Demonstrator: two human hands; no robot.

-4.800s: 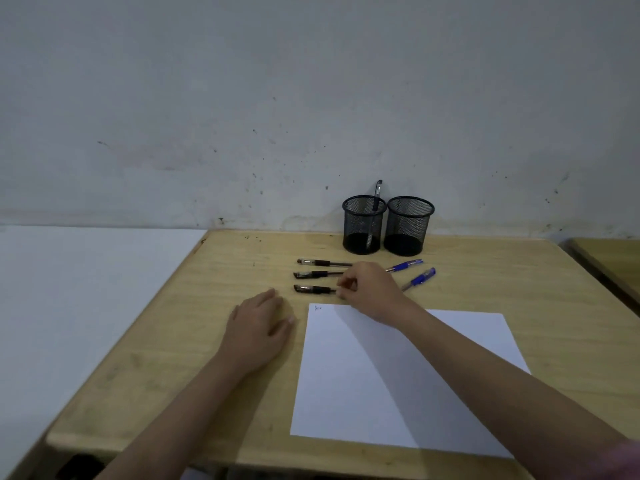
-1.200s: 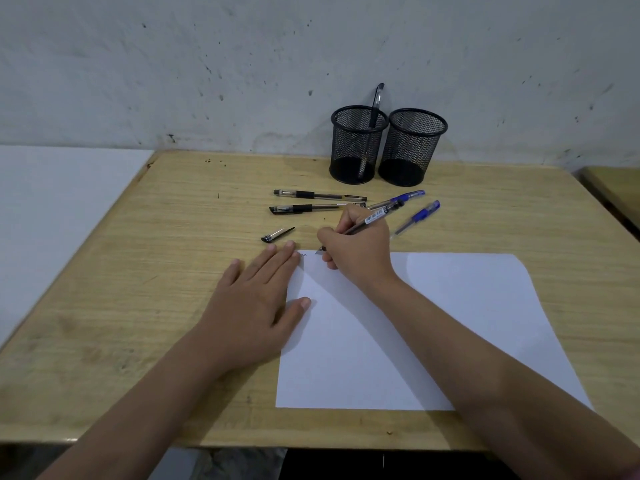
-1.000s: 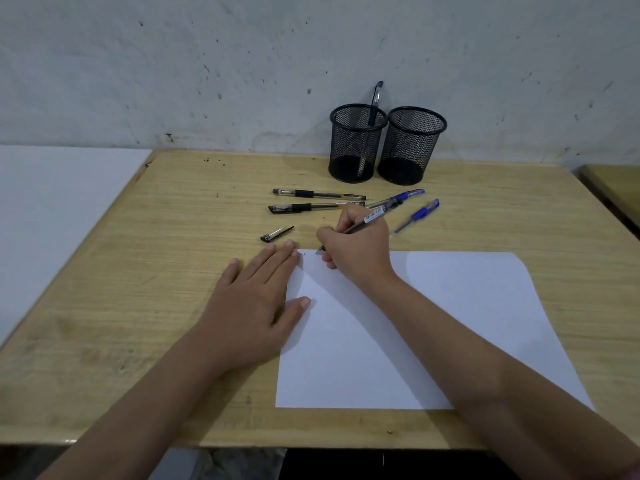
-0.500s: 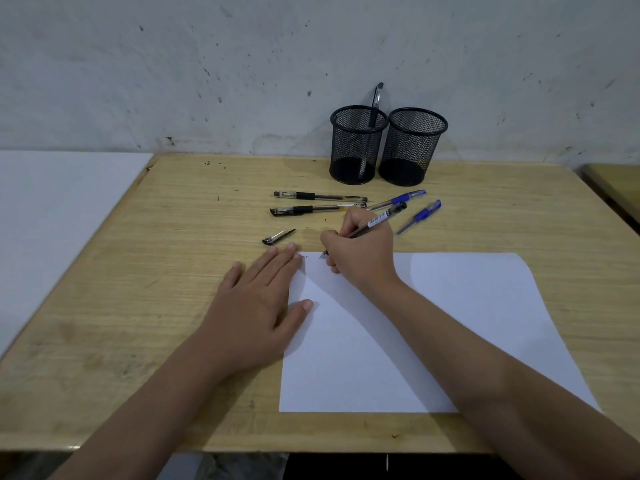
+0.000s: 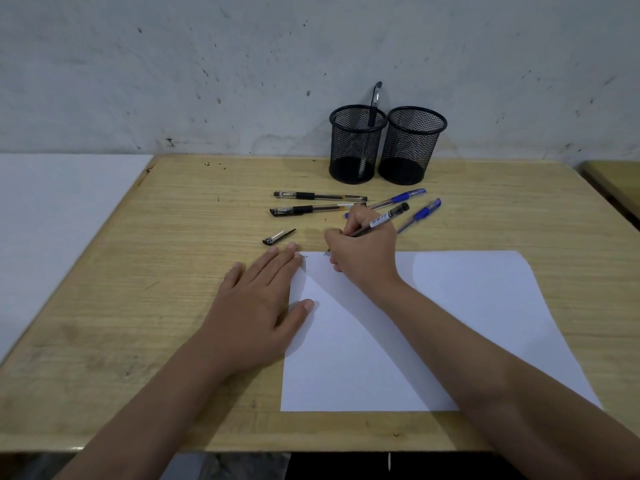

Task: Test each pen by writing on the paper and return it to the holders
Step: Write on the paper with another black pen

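— What has changed at the paper (image 5: 433, 323) in the last few seconds?

— The right hand (image 5: 367, 251), which was down among the loose pens just beyond the paper's far edge, now pinches one black pen (image 5: 379, 223) in a writing grip, fingers curled round the barrel. The tip sits at the paper's far left corner, or just above it; I cannot tell which. The cap (image 5: 278, 236) now lies off on the desk (image 5: 173, 271), just beyond that same corner.

— And the left hand?

— The left hand (image 5: 258, 306) has come across to the paper's left edge. It lies flat, fingers straight, thumb and fingertips pressing the sheet down. It holds nothing.

— Any marks?

— A small faint scribble near that corner, beside the left fingertips. Too small to read.

— Where are the other pens?

— Two capped black pens (image 5: 318, 202) lie beyond the paper's far edge, side by side. Two blue pens (image 5: 415, 209) lie behind the right hand, also beyond that edge. One pen (image 5: 372, 112) stands in the left holder (image 5: 356, 143); the right holder (image 5: 412, 143), touching it, looks empty. Both stand well beyond the paper, against the wall.

— Your judgement?

— The test of this pen is under way. One pen appears finished; four on the desk remain. The loose cap must go back on before this pen is returned.
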